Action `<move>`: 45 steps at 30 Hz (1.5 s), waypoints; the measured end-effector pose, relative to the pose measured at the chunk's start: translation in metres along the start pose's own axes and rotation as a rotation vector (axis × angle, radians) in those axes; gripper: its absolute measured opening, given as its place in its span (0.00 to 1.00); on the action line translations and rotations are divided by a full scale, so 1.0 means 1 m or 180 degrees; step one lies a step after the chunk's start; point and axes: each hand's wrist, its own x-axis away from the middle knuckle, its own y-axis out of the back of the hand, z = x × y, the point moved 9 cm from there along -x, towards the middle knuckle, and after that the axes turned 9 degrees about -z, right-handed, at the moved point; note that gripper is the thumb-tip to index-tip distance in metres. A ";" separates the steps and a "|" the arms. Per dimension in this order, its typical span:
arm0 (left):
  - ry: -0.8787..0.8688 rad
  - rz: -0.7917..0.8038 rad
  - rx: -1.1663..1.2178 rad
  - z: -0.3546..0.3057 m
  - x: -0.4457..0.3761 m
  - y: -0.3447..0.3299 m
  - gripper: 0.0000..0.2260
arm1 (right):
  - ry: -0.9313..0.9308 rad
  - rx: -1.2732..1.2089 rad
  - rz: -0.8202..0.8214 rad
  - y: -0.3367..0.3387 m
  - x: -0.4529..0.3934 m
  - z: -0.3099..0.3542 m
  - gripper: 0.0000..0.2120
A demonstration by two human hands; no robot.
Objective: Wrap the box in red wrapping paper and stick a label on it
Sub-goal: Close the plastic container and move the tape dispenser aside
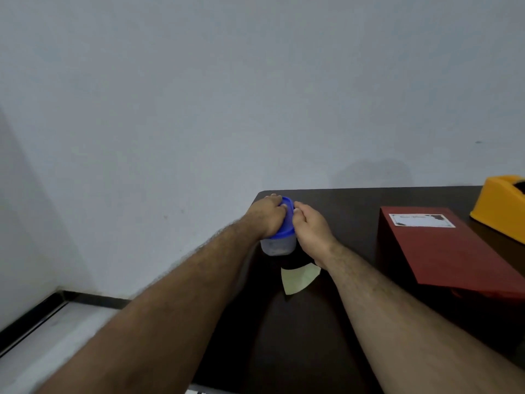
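Observation:
A box wrapped in red paper [451, 257] lies on the dark table [326, 336] at the right, with a white label [420, 220] stuck on its top near the far end. At the table's far left corner stands a small clear container with a blue lid [285, 231]. My left hand [268, 216] grips the lid from the left, fingers curled over its top. My right hand [311, 230] holds the lid's right side, thumb and fingers curled against the rim. Both hands are well left of the red box.
A yellow tape dispenser [500, 207] sits at the far right, behind the box. A pale yellow-green paper backing [298, 278] lies on the table just in front of the container, under my right wrist. The table's left edge drops to the floor beside a grey wall.

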 end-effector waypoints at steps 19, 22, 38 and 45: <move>0.0850 -0.0609 0.0681 0.029 0.077 0.062 0.12 | -0.0390 0.0170 -0.0645 0.026 0.041 0.028 0.07; 0.0776 -0.0526 0.0388 0.021 0.079 0.067 0.16 | -0.0267 0.0674 -0.0563 0.028 0.045 0.044 0.10; 0.1056 -0.0532 0.0834 0.039 0.051 0.048 0.19 | -0.0408 0.0948 -0.0315 0.004 0.019 0.041 0.20; 0.0910 -0.0639 0.0537 0.037 0.040 0.051 0.20 | -0.0167 0.1631 -0.0100 0.009 0.008 0.056 0.12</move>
